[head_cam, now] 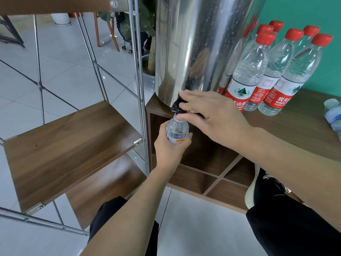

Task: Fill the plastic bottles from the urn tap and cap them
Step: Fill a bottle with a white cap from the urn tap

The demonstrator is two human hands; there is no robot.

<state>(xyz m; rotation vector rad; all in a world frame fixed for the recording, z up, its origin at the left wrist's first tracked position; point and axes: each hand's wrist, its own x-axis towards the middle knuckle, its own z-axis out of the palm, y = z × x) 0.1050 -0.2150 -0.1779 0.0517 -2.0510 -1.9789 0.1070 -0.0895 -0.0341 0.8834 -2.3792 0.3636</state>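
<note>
A tall shiny steel urn stands on the wooden cabinet top, its black tap jutting over the front edge. My left hand grips a small clear uncapped bottle upright, its mouth right under the tap. My right hand lies over the tap, with fingers and thumb curled around its handle. Whether water is flowing cannot be made out. Several capped bottles with red caps and red labels stand to the right of the urn.
Another small clear bottle lies at the cabinet's right edge. Open cubbyholes sit below the top. A metal-framed rack with wooden shelves stands to the left. My knees and a black shoe are below, over white floor tiles.
</note>
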